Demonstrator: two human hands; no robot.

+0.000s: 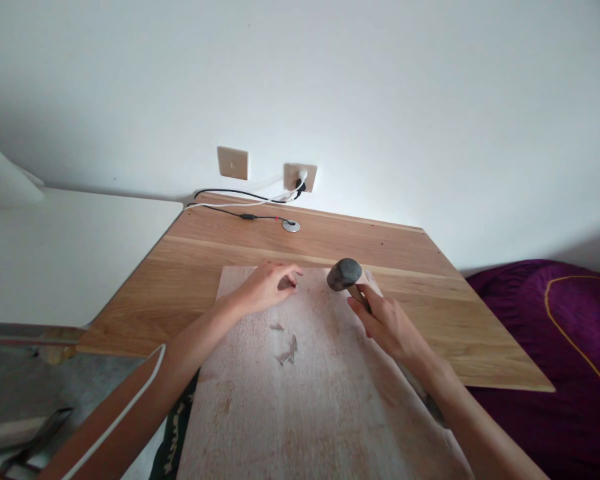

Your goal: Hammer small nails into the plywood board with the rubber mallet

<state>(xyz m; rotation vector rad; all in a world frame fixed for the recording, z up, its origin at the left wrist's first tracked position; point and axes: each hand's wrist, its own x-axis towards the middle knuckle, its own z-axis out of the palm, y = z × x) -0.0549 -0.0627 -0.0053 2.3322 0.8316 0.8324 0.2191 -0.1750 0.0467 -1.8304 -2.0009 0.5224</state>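
Note:
My right hand [383, 319] is wrapped round the handle of a mallet [345, 274], whose dark grey head is raised over the far right part of a pale wooden board [260, 413]. At the board's far end, my left hand [267, 288] is curled in a pinch. A tiny shiny tip shows at its fingertips, looking like a nail [297, 286]; most of it is hidden. Nearer to me, several loose metal nails [291, 355] lie on the board, one of them a little apart from the others.
Under the board is a wooden desk [480, 333]. Cables [245, 193] run along its back to a wall socket [301, 177]. A white table [75, 260] stands at left, and a purple cushioned seat [545, 300] at right. A white cord [120, 417] crosses my left forearm.

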